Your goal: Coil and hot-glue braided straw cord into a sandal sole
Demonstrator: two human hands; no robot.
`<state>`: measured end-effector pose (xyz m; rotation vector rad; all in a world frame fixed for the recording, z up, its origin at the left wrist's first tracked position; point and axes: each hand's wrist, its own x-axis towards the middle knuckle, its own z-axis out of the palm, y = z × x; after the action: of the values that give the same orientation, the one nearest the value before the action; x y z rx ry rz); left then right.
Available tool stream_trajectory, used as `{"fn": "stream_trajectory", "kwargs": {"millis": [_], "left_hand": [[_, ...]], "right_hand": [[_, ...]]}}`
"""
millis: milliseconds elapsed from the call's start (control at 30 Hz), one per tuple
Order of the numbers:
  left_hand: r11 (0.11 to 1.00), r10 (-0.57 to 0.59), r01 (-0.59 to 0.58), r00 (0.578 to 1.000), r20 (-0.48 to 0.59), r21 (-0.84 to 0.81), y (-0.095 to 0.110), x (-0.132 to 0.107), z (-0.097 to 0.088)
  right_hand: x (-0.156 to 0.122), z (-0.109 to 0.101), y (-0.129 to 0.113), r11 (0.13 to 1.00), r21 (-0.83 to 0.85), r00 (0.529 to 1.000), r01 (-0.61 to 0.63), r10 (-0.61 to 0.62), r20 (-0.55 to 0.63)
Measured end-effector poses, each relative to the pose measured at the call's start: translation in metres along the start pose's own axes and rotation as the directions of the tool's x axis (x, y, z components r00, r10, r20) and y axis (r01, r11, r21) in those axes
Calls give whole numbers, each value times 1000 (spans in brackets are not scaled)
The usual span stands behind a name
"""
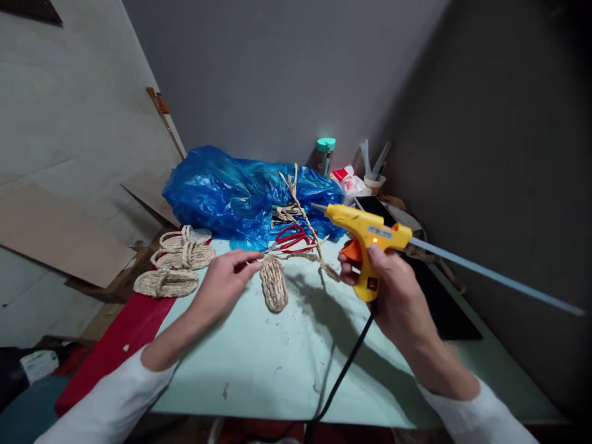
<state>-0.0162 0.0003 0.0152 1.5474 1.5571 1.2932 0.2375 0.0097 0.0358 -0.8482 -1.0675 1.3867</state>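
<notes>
Left hand [234, 271]: thumb and forefinger drawn together at the far left end of the sole [274, 285]; whether they pinch sole or braid cannot be told. Sole: one, coiled braid, flat on the pale surface [250, 370], between the two hands. Braid [305, 217]: one, loose, beyond and right of the sole. Right hand [398, 287]: wrapped round the glue gun [370, 228], right of the sole, light lit, nozzle raised clear of it. Step in hand, by judgement: readying glue for braid and sole; the next move would call for lowering the nozzle to the sole's edge, fingertips kept clear. Also listed: sandals [165, 283], three, left of the sole; blue bag [217, 191], beyond it; scissors [300, 232], red-handled, just beyond it; jar [326, 145], green-lidded, far beyond, to the right; cable [351, 357], black, right and nearer; black slab [441, 302], well right. Likely hindrances: the braid's upright length near the nozzle, and the scissors close behind the sole.
</notes>
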Motion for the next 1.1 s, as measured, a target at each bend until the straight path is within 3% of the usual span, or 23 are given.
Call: {"fn": "stream_trajectory", "kwargs": {"millis": [167,367,600,733,867,1100], "left_hand": [[987,-17,4,997,75,162,-22,28,4],[949,-98,6,955,281,314,-20,32,12],[936,-174,46,922,345,349,-22,39,24],[956,-206,114,918,339,271,-20,34,25],[965,-259,251,893,369,69,-22,34,17],[864,-355,430,889,289,-263,-10,27,0]], "right_hand": [[23,9,-17,994,98,998,37,-41,38],[18,3,13,994,85,993,-64,55,101],[9,1,28,983,73,965,-167,148,214],[-3,5,33,971,113,953,-211,179,243],[-15,5,29,980,-14,950,-200,198,240],[-26,9,4,931,-234,895,-279,341,288]]}}
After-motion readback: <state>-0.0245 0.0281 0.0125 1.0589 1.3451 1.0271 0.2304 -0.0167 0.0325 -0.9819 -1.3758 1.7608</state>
